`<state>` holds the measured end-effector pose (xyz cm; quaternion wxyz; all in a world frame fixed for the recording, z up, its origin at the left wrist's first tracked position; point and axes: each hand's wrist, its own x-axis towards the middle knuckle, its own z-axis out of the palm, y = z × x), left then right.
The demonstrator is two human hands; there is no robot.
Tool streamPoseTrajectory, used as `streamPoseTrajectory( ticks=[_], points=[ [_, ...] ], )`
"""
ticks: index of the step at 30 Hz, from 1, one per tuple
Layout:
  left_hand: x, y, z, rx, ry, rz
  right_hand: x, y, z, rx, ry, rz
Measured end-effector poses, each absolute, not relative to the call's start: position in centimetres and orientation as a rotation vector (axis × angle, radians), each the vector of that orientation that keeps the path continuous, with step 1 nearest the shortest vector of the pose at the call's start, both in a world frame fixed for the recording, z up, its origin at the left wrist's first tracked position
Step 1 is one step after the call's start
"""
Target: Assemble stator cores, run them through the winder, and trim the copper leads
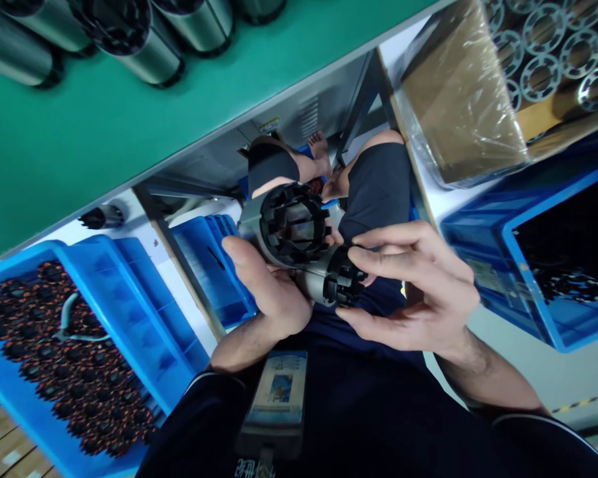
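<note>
Two metal cylinders with black slotted end pieces are between my hands, side by side and touching. The larger cylinder (256, 226) is tilted, its open black end (296, 226) facing me. Below and right of it lies the smaller cylinder (313, 282). My left hand (274, 289) is wrapped round both from below, thumb up, its other fingers mostly hidden. The fingertips and thumb of my right hand (413, 289) grip the black end piece (343, 275) of the smaller cylinder.
Several metal cylinders (152, 60) stand on the green table (54, 153). At left, a blue bin (94, 265) holds copper-and-black parts and pliers (66, 318). A plastic-wrapped box (458, 99) of metal tubes and a blue crate (528, 265) of black pieces are at right.
</note>
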<state>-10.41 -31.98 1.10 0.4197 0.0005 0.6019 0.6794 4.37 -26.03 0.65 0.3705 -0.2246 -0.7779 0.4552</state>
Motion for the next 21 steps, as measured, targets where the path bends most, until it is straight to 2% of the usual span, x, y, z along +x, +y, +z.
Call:
streamPoseTrajectory(
  ticks=[5, 16, 21],
  points=[
    [-10.0, -33.5, 1.6, 0.040, 1.406, 1.998, 4.4, -27.3, 1.0, -0.539, -2.002, 1.224],
    [-10.5, -39.2, 0.7, 0.085, 1.311, 1.982, 2.6, -31.9, -1.6, -0.441, -1.967, 1.452],
    [-15.1, -41.0, 1.1, 0.212, 1.409, 2.017, 1.5, -30.9, -1.4, -0.304, -1.992, 1.621]
  ],
)
